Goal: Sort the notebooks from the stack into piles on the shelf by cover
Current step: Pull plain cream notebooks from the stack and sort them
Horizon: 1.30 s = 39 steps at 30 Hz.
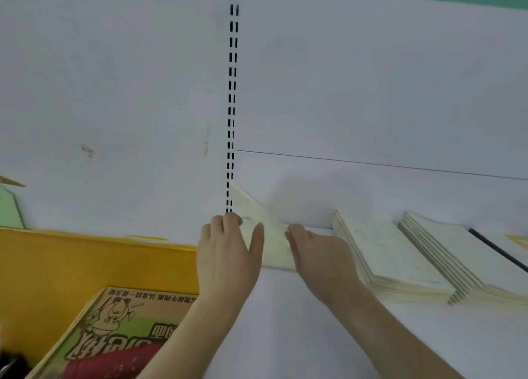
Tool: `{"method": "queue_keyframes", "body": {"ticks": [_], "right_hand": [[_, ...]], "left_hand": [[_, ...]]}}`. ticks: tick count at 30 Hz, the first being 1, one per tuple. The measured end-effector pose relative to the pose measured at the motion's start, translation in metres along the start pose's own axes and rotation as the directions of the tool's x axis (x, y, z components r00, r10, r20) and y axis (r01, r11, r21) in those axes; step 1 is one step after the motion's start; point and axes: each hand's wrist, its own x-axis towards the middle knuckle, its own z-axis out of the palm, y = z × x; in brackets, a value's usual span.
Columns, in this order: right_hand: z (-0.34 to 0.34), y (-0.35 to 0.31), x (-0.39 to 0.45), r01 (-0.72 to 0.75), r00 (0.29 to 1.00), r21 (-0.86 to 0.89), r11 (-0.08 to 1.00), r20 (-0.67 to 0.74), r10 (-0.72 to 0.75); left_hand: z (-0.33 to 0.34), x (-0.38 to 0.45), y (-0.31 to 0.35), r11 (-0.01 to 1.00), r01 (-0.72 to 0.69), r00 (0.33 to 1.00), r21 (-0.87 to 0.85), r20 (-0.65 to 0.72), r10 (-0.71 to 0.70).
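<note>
Two hands, left hand (228, 250) and right hand (317, 253), flank with straight fingers a thin cream notebook (268, 235) leaning against the shelf (300, 321) back panel; light and floppy, it is best pinched at opposite edges.

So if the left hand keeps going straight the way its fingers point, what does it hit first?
Probably the white back panel at the slotted upright. The left hand points up and away with its fingertips already near the upright's base, beside the cream notebook; depth is unclear.
</note>
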Motion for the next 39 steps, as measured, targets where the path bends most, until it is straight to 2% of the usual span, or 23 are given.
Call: {"method": "queue_keyframes", "body": {"ticks": [1,3,5,7,8,10,12,13,14,16,18,21,24,26,29,31,36,39], "right_hand": [[-0.002,-0.005,-0.001,-0.001,0.998,0.022,1.0,-0.068,0.003],[-0.002,-0.017,-0.006,0.001,0.985,0.086,0.996,-0.17,0.014],[0.001,-0.024,-0.013,0.003,0.987,0.195,0.981,-0.157,0.029],[0.0,-0.026,-0.019,0.03,0.999,0.323,0.946,-0.026,-0.023],[0.0,-0.024,-0.021,0.033,0.999,0.385,0.922,0.023,-0.046],[-0.001,-0.017,-0.021,-0.031,0.999,0.465,0.885,0.044,0.011],[0.001,-0.004,-0.015,-0.156,0.987,0.409,0.899,0.099,0.126],[0.004,0.002,-0.01,-0.191,0.972,0.339,0.921,0.193,0.131],[0.008,0.006,-0.006,-0.178,0.95,0.287,0.941,0.299,0.089],[0.017,0.008,0.002,-0.11,0.862,0.264,0.958,0.505,-0.04],[0.024,0.007,0.009,-0.021,0.827,0.228,0.974,0.551,-0.111],[0.029,0.003,0.017,0.19,0.84,0.062,0.98,0.507,-0.195],[0.028,0.0,0.019,0.294,0.83,0.007,0.956,0.495,-0.258],[0.027,0.005,0.021,0.24,0.873,-0.026,0.97,0.442,-0.204],[0.021,0.013,0.025,0.073,0.942,-0.072,0.995,0.332,-0.045],[0.012,0.013,0.029,-0.04,0.965,-0.042,0.998,0.259,0.05],[-0.028,-0.001,0.039,-0.289,0.957,0.123,0.949,0.052,0.285],[-0.045,-0.033,0.032,-0.251,0.955,0.244,0.937,-0.094,0.28]], "left_hand": [[-0.001,0.002,0.005,0.983,0.115,0.981,-0.144,0.172,-0.09],[-0.001,0.004,0.015,0.812,0.401,0.855,-0.425,0.491,-0.165],[0.002,0.003,0.022,0.656,0.526,0.808,-0.541,0.56,-0.185],[0.001,0.0,0.023,0.537,0.581,0.803,-0.611,0.537,-0.258],[0.0,0.001,0.021,0.532,0.575,0.815,-0.622,0.496,-0.301],[-0.006,0.005,0.014,0.6,0.511,0.86,-0.616,0.365,-0.358],[-0.017,0.009,0.009,0.634,0.444,0.892,-0.634,0.245,-0.38],[-0.022,0.01,0.005,0.647,0.417,0.901,-0.639,0.197,-0.386],[-0.027,0.011,0.002,0.66,0.394,0.907,-0.639,0.153,-0.393],[-0.035,0.013,-0.005,0.696,0.364,0.914,-0.619,0.095,-0.395],[-0.04,0.014,-0.011,0.724,0.35,0.921,-0.595,0.075,-0.383],[-0.047,0.014,-0.015,0.769,0.327,0.934,-0.549,0.065,-0.351],[-0.053,0.015,-0.017,0.79,0.31,0.94,-0.529,0.047,-0.338],[-0.057,0.013,-0.018,0.795,0.305,0.942,-0.524,0.039,-0.335],[-0.062,0.012,-0.019,0.796,0.311,0.939,-0.52,0.038,-0.342],[-0.064,0.013,-0.022,0.797,0.318,0.935,-0.513,0.028,-0.355],[-0.068,0.009,-0.026,0.786,0.324,0.931,-0.527,0.031,-0.363],[-0.064,0.004,-0.017,0.726,0.331,0.935,-0.603,0.103,-0.34]]}}
